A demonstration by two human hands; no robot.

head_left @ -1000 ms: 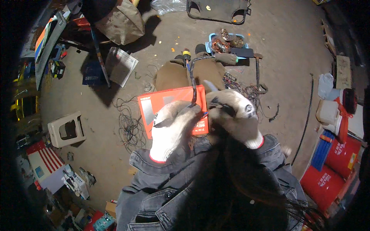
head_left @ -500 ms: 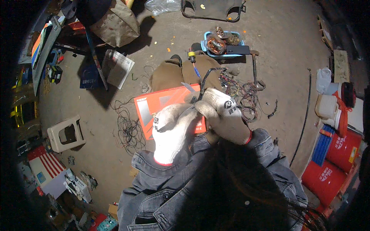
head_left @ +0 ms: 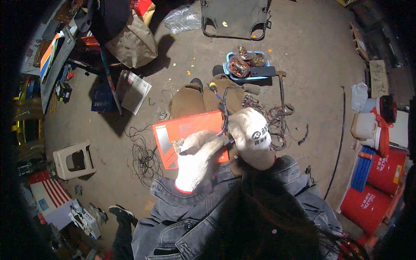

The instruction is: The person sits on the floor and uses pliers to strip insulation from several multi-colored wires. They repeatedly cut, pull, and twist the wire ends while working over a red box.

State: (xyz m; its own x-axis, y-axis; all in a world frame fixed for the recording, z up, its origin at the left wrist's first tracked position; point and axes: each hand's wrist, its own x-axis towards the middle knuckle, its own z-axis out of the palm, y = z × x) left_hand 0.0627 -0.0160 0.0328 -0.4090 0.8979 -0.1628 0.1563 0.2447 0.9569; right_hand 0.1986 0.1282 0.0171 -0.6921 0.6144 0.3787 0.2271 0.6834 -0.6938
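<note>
Both of my hands wear white knit gloves with red cuffs and meet over my lap. My left hand (head_left: 197,158) is closed, its fingertips pinching a thin wire bundle. Close against it, my right hand (head_left: 251,136) is curled around the same wire harness (head_left: 225,106), which is wrapped in black. The harness loops up over my brown-trousered knees, near a yellow and black connector (head_left: 212,87) with blue wire. Beneath my left hand, an orange-red flat box (head_left: 190,121) lies across my lap. My gloves hide the exact spot where the fingers grip.
Tangled wires lie on the floor left (head_left: 145,156) and right (head_left: 277,119) of me. Ahead sits a blue basket (head_left: 227,69) with bagged small parts and a dark phone (head_left: 263,71), beside a hammer (head_left: 281,89). A beige stool (head_left: 60,160) stands left; a person's shoe (head_left: 119,211) shows behind.
My right hand has turned and its fingers curl lower on the harness. The pale strip over the box no longer shows. A person's leg has appeared at lower left.
</note>
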